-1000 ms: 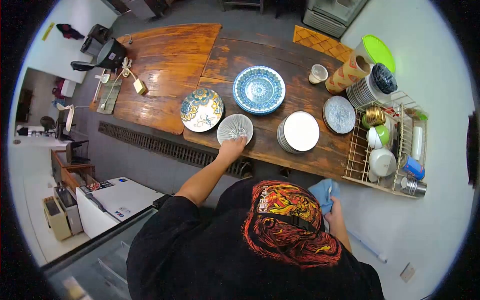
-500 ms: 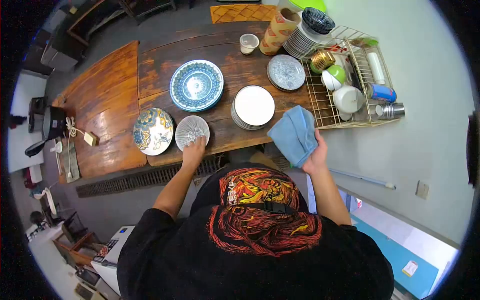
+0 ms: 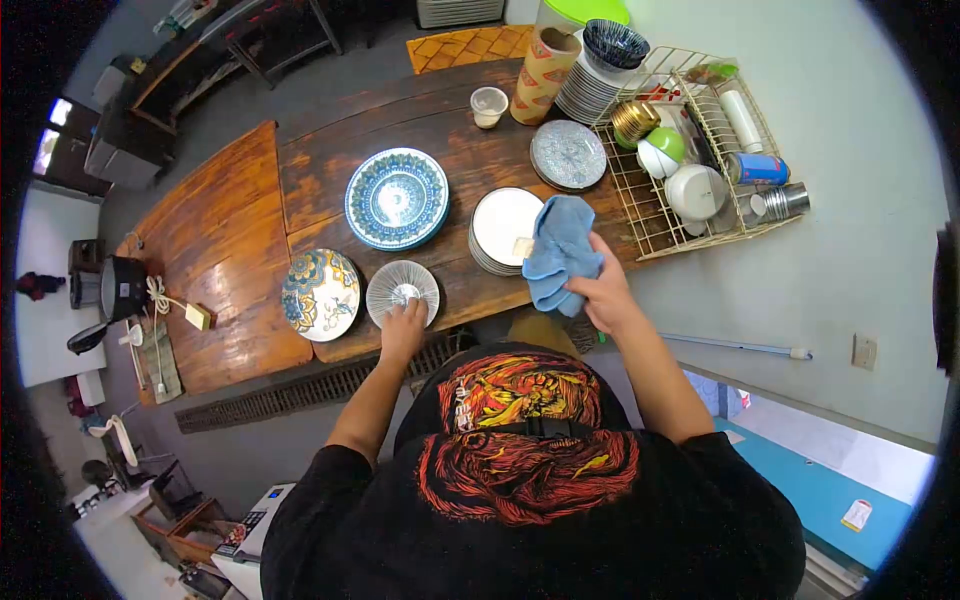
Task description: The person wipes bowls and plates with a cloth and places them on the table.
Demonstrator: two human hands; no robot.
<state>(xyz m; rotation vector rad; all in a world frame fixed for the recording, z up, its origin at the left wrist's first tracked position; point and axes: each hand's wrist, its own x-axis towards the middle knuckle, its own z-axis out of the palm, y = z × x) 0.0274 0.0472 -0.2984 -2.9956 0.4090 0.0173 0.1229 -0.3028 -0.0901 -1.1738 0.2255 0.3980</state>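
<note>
Near the table's front edge, my left hand (image 3: 404, 332) has its fingers over the near rim of a small grey-and-white striped bowl (image 3: 392, 284), closed on it. My right hand (image 3: 606, 292) grips a bunched blue cloth (image 3: 562, 246) just off the table edge. The cloth overlaps the right side of a stack of white plates (image 3: 500, 222) in this view. Left of the striped bowl lies a floral patterned plate (image 3: 325, 300). Blue patterned bowls (image 3: 398, 200) are stacked behind it.
A wire dish rack (image 3: 640, 240) with cups and bowls stands at the right by the wall. Grey plates (image 3: 568, 155), a cardboard tube (image 3: 545, 78), a plastic cup (image 3: 488, 106) and stacked dishes (image 3: 590, 95) sit at the back. A corded adapter (image 3: 197, 317) lies left.
My right hand has moved left with the cloth, toward the white plates, and the cloth is more bunched. My left hand stays at the striped bowl. The view has shifted slightly.
</note>
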